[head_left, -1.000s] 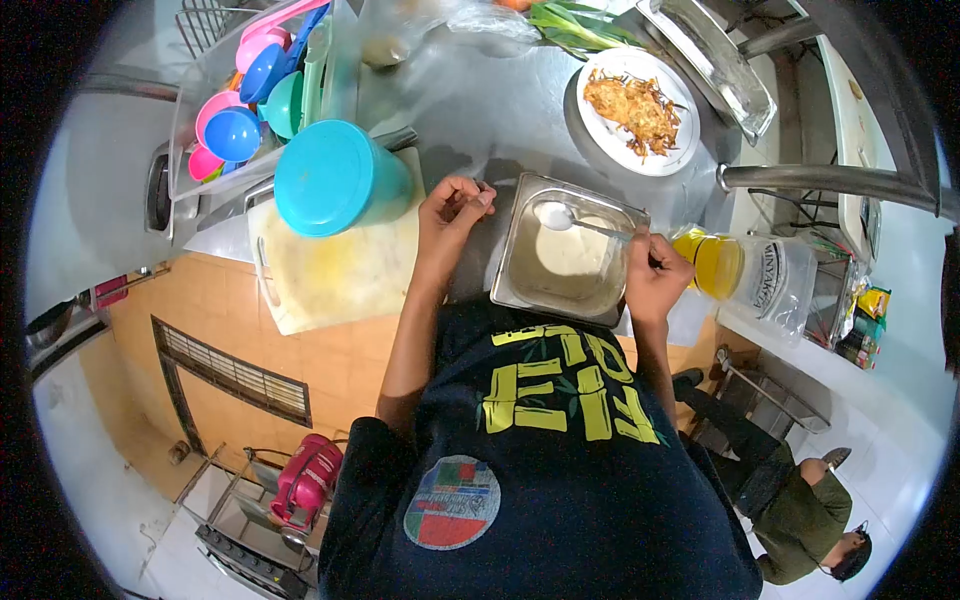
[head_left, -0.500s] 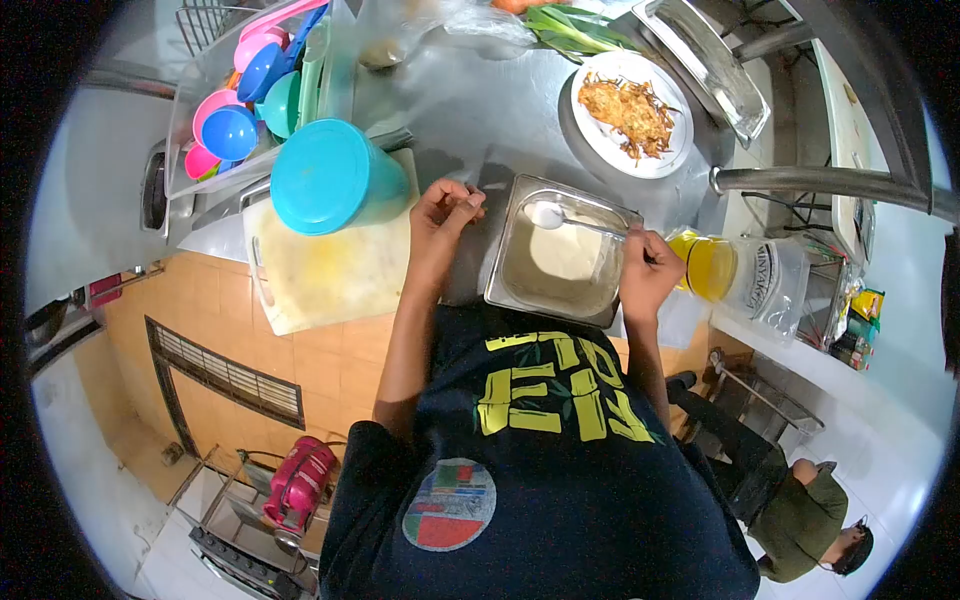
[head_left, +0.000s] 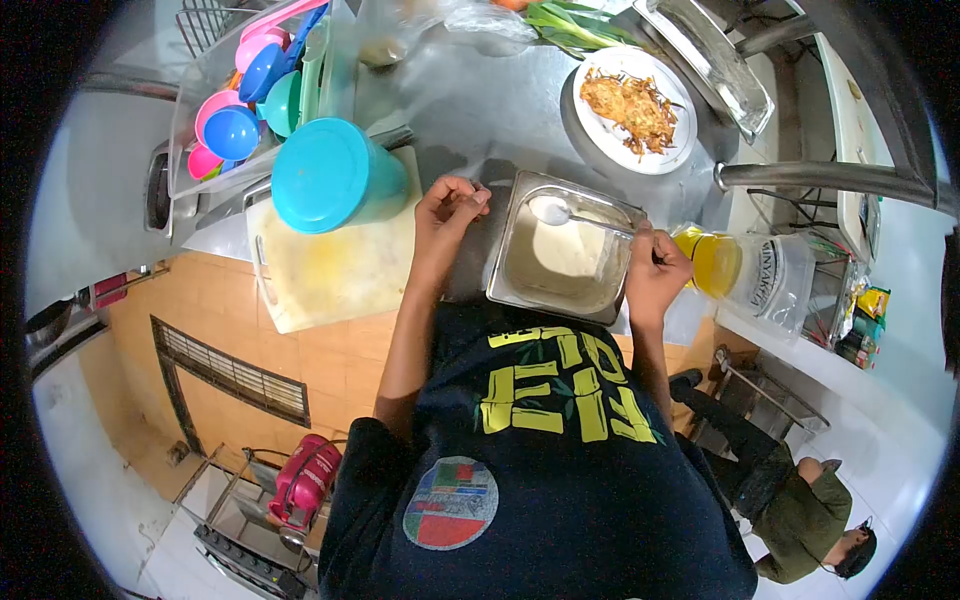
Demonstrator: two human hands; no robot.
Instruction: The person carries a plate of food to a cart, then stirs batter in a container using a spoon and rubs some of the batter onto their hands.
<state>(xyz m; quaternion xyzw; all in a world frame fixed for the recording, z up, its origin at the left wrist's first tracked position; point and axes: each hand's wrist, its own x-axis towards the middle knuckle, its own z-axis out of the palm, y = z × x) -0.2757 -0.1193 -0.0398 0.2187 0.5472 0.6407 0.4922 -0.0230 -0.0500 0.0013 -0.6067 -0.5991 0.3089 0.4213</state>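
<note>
My right hand (head_left: 657,272) is closed around the end of a spoon (head_left: 592,222), whose handle crosses the upper part of a metal food pan (head_left: 497,262). White stuff, perhaps powder, fills the spoon's bowl. Below it, the pan contains a pale cream-coloured batter (head_left: 555,262). To the left of the pan, apart from it, my left hand (head_left: 450,210) is raised with thumb and fingertips pinched together; whatever is between them, if anything, is too small to make out.
A turquoise lidded tub (head_left: 325,180) stands on a white cutting board (head_left: 330,280). Behind are a bin of coloured scoops (head_left: 232,132) and a plate (head_left: 592,130) with fried food. An oil pouch (head_left: 735,268) lies at right. Another person (head_left: 800,505) is at lower right.
The view has shifted slightly. Both hands keep nearly the same pose, and the spoon stays over the pan in my right hand.
</note>
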